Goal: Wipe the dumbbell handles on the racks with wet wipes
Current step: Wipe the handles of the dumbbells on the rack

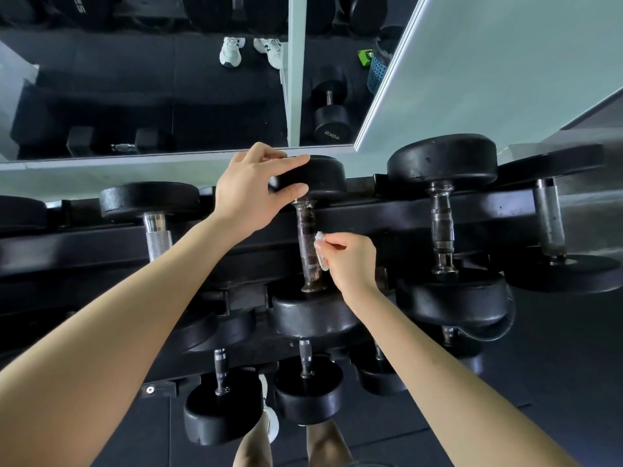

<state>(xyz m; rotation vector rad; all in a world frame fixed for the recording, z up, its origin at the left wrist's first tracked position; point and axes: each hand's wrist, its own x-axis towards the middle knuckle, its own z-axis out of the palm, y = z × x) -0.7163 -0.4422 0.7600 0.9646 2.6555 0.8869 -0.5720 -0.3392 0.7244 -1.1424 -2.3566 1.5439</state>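
A black dumbbell lies on the top tier of the black rack, its knurled metal handle running away from me. My left hand grips the far round head of this dumbbell, thumb underneath and fingers over its top. My right hand pinches a crumpled white wet wipe and holds it against the right side of the handle. The near head sits below my right wrist.
More dumbbells lie on the rack: one to the left, one to the right, smaller ones on the lower tier. A mirror stands behind the rack, reflecting shoes and floor. My legs show at the bottom edge.
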